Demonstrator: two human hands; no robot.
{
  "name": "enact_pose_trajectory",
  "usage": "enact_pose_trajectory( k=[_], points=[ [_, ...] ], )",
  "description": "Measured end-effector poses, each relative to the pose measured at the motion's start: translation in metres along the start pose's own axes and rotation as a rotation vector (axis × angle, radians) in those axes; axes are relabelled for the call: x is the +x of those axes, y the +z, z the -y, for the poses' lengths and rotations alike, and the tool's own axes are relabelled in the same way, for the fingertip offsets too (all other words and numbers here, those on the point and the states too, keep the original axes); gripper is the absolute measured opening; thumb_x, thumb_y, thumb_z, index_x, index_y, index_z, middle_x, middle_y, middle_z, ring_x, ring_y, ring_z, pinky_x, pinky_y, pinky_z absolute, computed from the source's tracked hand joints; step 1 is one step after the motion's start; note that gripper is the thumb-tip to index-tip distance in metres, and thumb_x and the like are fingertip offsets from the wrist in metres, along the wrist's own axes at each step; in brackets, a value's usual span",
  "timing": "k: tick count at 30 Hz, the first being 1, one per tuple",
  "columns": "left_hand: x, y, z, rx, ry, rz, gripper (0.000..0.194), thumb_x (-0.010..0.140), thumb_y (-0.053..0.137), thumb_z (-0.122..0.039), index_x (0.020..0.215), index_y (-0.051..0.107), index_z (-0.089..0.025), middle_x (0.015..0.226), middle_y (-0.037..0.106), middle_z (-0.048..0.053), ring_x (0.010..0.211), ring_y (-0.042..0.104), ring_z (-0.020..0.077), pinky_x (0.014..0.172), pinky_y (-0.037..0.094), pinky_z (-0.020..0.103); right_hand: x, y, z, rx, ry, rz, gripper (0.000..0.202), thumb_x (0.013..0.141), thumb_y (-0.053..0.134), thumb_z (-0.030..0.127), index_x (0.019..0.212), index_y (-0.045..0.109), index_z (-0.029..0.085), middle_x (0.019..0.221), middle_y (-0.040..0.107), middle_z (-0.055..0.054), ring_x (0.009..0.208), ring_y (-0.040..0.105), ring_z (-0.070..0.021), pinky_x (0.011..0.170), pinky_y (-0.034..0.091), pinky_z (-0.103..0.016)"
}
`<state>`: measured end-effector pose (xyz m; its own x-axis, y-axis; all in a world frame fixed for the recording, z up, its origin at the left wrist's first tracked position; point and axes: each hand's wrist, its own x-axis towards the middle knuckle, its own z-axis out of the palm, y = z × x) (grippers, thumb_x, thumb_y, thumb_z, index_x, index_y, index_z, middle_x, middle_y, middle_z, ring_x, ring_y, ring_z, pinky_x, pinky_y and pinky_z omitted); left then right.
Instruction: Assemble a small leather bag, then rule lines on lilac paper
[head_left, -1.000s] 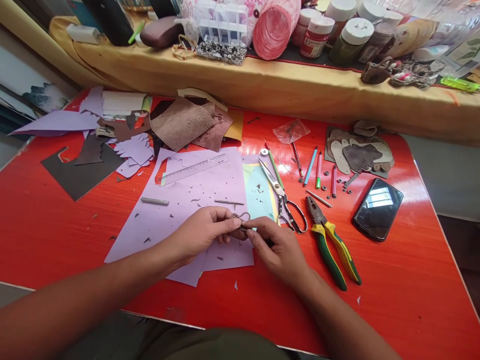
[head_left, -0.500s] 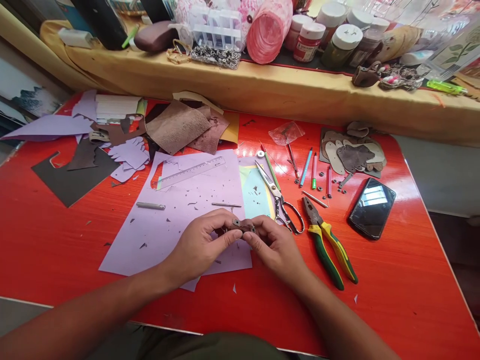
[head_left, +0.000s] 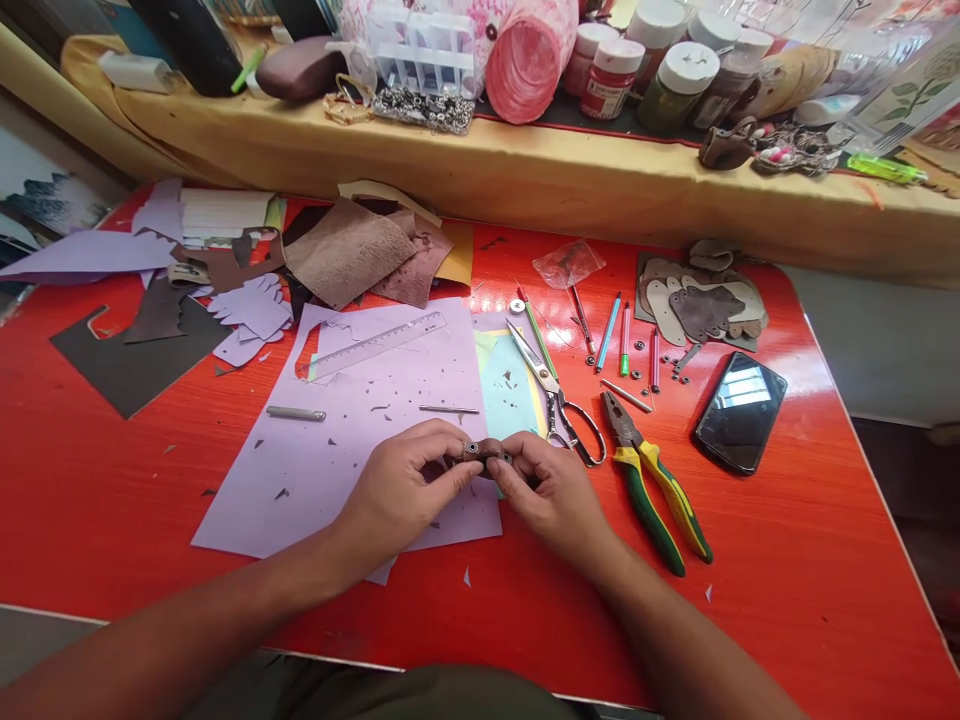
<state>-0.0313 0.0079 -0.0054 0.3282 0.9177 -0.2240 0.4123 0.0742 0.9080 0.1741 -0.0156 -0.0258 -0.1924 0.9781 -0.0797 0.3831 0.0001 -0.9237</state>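
A small dark brown leather piece [head_left: 489, 449] with round metal snaps near its ends is held between both hands, above the lower right part of a purple sheet [head_left: 360, 450]. My left hand [head_left: 401, 480] pinches its left side with thumb and fingers. On its right side, my right hand [head_left: 551, 490] has its thumb and fingers closed. The underside of the piece is partly hidden by the fingers. Scissors [head_left: 551, 385] lie just beyond my right hand, with yellow-green pliers [head_left: 652, 480] to the right.
A phone [head_left: 741, 412] lies at the right, near stacked leather shapes [head_left: 705, 310]. Pens and small metal snaps are scattered behind the pliers. A ruler [head_left: 375, 345] rests on the purple sheet. Leather scraps [head_left: 349, 250] lie at the back left. Jars [head_left: 611, 78] stand on the cloth-covered ledge.
The leather piece has turned slightly between the fingers, showing more of its middle. The whole view has shifted a little; both hands keep their hold.
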Motion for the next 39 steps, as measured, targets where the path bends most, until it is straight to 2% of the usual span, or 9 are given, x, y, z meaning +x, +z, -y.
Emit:
enact_pose_trajectory(
  k=[4, 7, 11, 13, 17, 20, 27, 34, 39],
  points=[
    [-0.002, 0.003, 0.002, -0.041, 0.002, -0.100, 0.009, 0.090, 0.072, -0.032, 0.090, 0.072, -0.023, 0.103, 0.073, 0.004, 0.090, 0.070, 0.0202, 0.070, 0.057, 0.029, 0.001, 0.000, 0.000, 0.008, 0.019, -0.006, 0.017, 0.098, 0.061, 0.032, 0.089, 0.068, 0.019, 0.054, 0.036, 0.010, 0.050, 0.035, -0.0112, 0.052, 0.029, -0.024],
    [-0.002, 0.000, 0.005, -0.077, -0.051, -0.161, 0.018, 0.086, 0.076, -0.033, 0.100, 0.068, -0.024, 0.101, 0.073, 0.003, 0.088, 0.070, 0.0200, 0.074, 0.060, 0.032, 0.001, 0.000, 0.000, 0.014, 0.033, 0.004, 0.016, 0.097, 0.061, 0.031, 0.087, 0.067, 0.020, 0.053, 0.036, 0.010, 0.050, 0.034, -0.0110, 0.052, 0.029, -0.024],
    [0.002, -0.010, 0.007, -0.160, -0.107, 0.069, 0.026, 0.092, 0.073, -0.038, 0.114, 0.073, -0.024, 0.107, 0.077, 0.005, 0.095, 0.075, 0.0234, 0.084, 0.062, 0.037, 0.001, -0.001, 0.002, 0.015, 0.042, 0.032, 0.015, 0.096, 0.061, 0.031, 0.086, 0.067, 0.020, 0.055, 0.038, 0.009, 0.051, 0.036, -0.0113, 0.052, 0.029, -0.025],
    [0.005, -0.014, 0.008, -0.207, -0.116, 0.138, 0.031, 0.093, 0.071, -0.038, 0.121, 0.074, -0.025, 0.112, 0.079, 0.006, 0.101, 0.076, 0.0247, 0.087, 0.063, 0.037, 0.001, -0.001, 0.002, 0.024, 0.035, 0.040, 0.015, 0.095, 0.061, 0.030, 0.085, 0.066, 0.020, 0.056, 0.039, 0.009, 0.052, 0.037, -0.0116, 0.052, 0.030, -0.024],
    [0.008, -0.018, 0.007, -0.240, -0.089, 0.210, 0.020, 0.093, 0.070, -0.033, 0.108, 0.078, -0.023, 0.107, 0.081, 0.004, 0.103, 0.076, 0.0239, 0.092, 0.062, 0.035, 0.002, 0.000, 0.001, 0.032, 0.032, 0.054, 0.017, 0.095, 0.061, 0.032, 0.083, 0.065, 0.020, 0.058, 0.039, 0.008, 0.055, 0.039, -0.0119, 0.053, 0.031, -0.024],
    [0.010, -0.020, 0.004, -0.245, -0.113, 0.222, 0.016, 0.089, 0.071, -0.032, 0.099, 0.077, -0.021, 0.098, 0.081, 0.004, 0.097, 0.077, 0.0233, 0.089, 0.063, 0.034, 0.002, 0.001, -0.002, 0.020, 0.043, 0.070, 0.016, 0.095, 0.061, 0.032, 0.087, 0.068, 0.020, 0.058, 0.038, 0.008, 0.055, 0.039, -0.0120, 0.054, 0.031, -0.024],
    [0.012, -0.024, 0.005, -0.265, -0.184, 0.264, 0.019, 0.084, 0.074, -0.034, 0.098, 0.080, -0.021, 0.098, 0.083, 0.004, 0.097, 0.079, 0.0249, 0.090, 0.063, 0.034, 0.001, 0.001, -0.004, -0.021, 0.009, 0.078, 0.015, 0.095, 0.063, 0.031, 0.089, 0.070, 0.019, 0.058, 0.040, 0.008, 0.054, 0.039, -0.0117, 0.054, 0.030, -0.024],
    [0.012, -0.020, 0.005, -0.286, -0.171, 0.248, 0.018, 0.084, 0.076, -0.037, 0.092, 0.079, -0.021, 0.094, 0.083, 0.003, 0.093, 0.080, 0.0251, 0.086, 0.065, 0.033, 0.003, 0.005, -0.003, -0.003, 0.052, 0.067, 0.016, 0.094, 0.063, 0.033, 0.089, 0.070, 0.020, 0.057, 0.041, 0.008, 0.052, 0.038, -0.0116, 0.053, 0.029, -0.025],
    [0.016, -0.022, 0.002, -0.211, -0.154, 0.235, 0.024, 0.082, 0.076, -0.042, 0.092, 0.079, -0.021, 0.091, 0.082, 0.003, 0.089, 0.079, 0.0252, 0.079, 0.063, 0.031, 0.005, 0.007, -0.004, 0.046, 0.099, 0.051, 0.023, 0.095, 0.064, 0.039, 0.098, 0.075, 0.019, 0.060, 0.046, 0.006, 0.056, 0.041, -0.0125, 0.054, 0.031, -0.025]
  ],
)
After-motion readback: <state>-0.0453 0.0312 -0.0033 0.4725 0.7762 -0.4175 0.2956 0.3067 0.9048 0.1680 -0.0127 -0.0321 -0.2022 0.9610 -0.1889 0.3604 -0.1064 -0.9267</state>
